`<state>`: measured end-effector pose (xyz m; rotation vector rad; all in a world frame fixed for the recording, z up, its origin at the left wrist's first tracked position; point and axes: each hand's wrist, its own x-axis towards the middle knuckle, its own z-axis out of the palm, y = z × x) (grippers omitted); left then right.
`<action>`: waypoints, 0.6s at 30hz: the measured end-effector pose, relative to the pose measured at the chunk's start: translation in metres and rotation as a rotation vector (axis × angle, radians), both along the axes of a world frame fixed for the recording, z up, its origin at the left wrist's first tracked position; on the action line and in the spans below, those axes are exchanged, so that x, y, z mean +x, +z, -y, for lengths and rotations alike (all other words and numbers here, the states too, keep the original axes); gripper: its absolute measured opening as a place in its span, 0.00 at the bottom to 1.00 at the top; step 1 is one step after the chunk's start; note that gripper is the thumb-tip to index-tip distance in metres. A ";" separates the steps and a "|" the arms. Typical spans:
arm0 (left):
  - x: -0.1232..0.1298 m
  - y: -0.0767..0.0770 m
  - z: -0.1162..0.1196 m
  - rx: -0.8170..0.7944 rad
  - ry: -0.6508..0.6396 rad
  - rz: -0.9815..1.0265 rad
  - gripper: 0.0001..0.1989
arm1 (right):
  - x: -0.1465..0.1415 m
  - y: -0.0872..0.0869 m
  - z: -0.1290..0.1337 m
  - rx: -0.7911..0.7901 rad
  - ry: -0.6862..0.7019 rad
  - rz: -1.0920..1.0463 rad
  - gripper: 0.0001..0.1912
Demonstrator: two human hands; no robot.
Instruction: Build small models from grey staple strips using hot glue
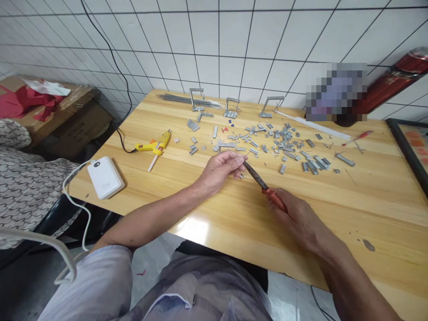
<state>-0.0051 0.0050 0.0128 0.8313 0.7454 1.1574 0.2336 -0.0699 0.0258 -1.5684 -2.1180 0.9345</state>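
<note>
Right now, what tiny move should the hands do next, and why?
Maybe the left hand should hold steady while the right hand eases the red-handled tool slightly away from the fingertips. The right hand grips the tool, and its dark tip sits right by the left hand's pinched fingertips, so they might get nipped. What they pinch is too small to tell.

head view | from wearer's head | facing forward and down | near hands (225, 166) and tabletop (230, 223) | tiled wall (202, 35) farther off

White power bank (105, 178), red flask (388, 87), white tiled wall (230, 40), cardboard box (78, 121)
</note>
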 end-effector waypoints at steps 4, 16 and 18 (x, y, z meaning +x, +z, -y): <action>-0.003 0.006 -0.001 0.017 0.048 -0.006 0.18 | 0.018 0.009 0.004 0.025 0.038 0.085 0.16; 0.004 -0.017 0.007 0.018 -0.452 -0.278 0.15 | 0.049 -0.040 0.045 0.341 -0.085 0.660 0.23; 0.004 -0.017 0.007 0.022 -0.485 -0.310 0.14 | 0.047 -0.040 0.044 0.357 -0.087 0.647 0.24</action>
